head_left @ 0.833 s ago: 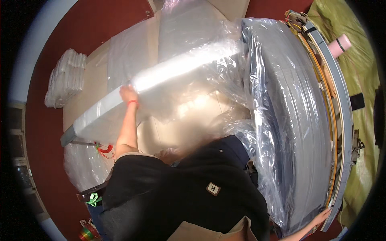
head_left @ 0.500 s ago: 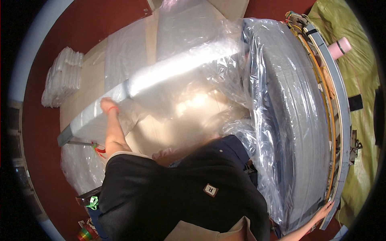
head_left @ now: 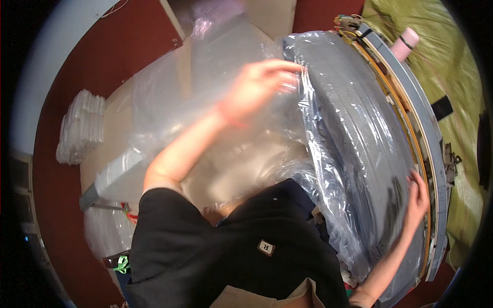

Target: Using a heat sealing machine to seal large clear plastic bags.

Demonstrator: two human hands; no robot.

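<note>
A large stack of dark blue cloth (head_left: pixel 359 128), covered in clear plastic film (head_left: pixel 321 154), lies along the right side of the table. My left hand (head_left: pixel 254 84) reaches across the table to the film's left edge. It is smeared by motion, its fingers stretched out and apart; whether they touch the film I cannot tell. A red band circles that wrist. My right hand (head_left: pixel 419 194) is over the stack's right side, beside the long rail, with its fingers extended and nothing seen in them. At the left, a long pale bar (head_left: pixel 120 169) with a grey end lies across the table.
Folded clear plastic bags (head_left: pixel 81 128) are piled at the far left. A long curved-looking metal rail (head_left: pixel 429 123) with an orange strip and wires borders the stack. Beyond it are a pink bottle (head_left: pixel 405 45) and a yellow-green sheet (head_left: pixel 452 66). Loose film covers the table's back.
My left hand has left the pale bar and swung right to the film's edge. My right hand has moved from the rail's near end farther up along the stack.
</note>
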